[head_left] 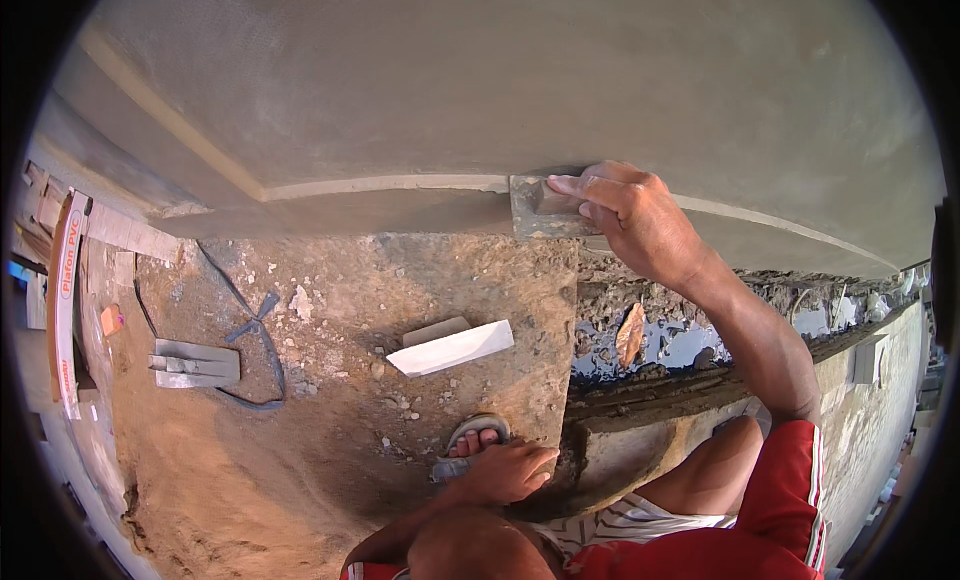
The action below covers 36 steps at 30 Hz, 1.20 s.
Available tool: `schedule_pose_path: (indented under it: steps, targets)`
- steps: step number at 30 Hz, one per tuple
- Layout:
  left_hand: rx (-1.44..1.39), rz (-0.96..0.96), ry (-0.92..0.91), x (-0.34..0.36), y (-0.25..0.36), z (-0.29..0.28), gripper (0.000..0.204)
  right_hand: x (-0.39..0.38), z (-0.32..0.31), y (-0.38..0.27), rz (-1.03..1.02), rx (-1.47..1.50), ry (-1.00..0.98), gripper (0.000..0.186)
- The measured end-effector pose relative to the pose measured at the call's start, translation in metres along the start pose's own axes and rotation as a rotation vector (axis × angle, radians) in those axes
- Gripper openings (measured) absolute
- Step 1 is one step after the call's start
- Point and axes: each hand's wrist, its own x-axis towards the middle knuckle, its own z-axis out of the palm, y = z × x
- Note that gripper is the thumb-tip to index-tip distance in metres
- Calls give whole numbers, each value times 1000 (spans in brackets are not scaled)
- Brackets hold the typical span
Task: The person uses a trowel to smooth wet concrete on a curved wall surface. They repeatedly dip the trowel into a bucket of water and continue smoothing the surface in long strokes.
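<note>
My right hand grips a small flat plastering trowel and holds its rectangular plate against the wet-looking grey wall. The plate sits across a pale raised strip that runs along the wall near its foot. Fingers and thumb wrap the trowel's handle, most of which they hide. Down by my sandalled foot, my left hand rests with its fingers stretched out and nothing in them. On the ground at the left lies another metal trowel, its plate facing up.
A white angular block lies on the dusty ground among crumbs of rubble. Near the other trowel curls a dark strap. At right, a muddy ditch holds water and a dry leaf. A long curved-looking board stands far left.
</note>
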Motion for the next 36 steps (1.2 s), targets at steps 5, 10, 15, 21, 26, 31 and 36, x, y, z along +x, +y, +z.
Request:
schedule_pose_path:
  steps: [5,10,15,21,26,31,36]
  targets:
    - [35,6,-4,-2,1,-1,41,-59,-40,48,202,36,19,40]
    - [44,47,21,-4,-2,2,42,-120,-90,79,423,18,92,46]
    - [37,22,11,-5,-5,7,43,-131,-38,41,214,-59,299,52]
    - [-18,28,-9,-2,-1,1,44,-61,90,20,-305,-187,421,54]
    - [-83,16,8,-7,-3,5,44,-11,114,7,-312,-259,504,56]
    - [-94,17,17,-5,0,2,42,-15,124,18,-290,-359,396,56]
    - [-110,29,39,-7,-7,10,41,-36,121,17,-355,-299,270,59]
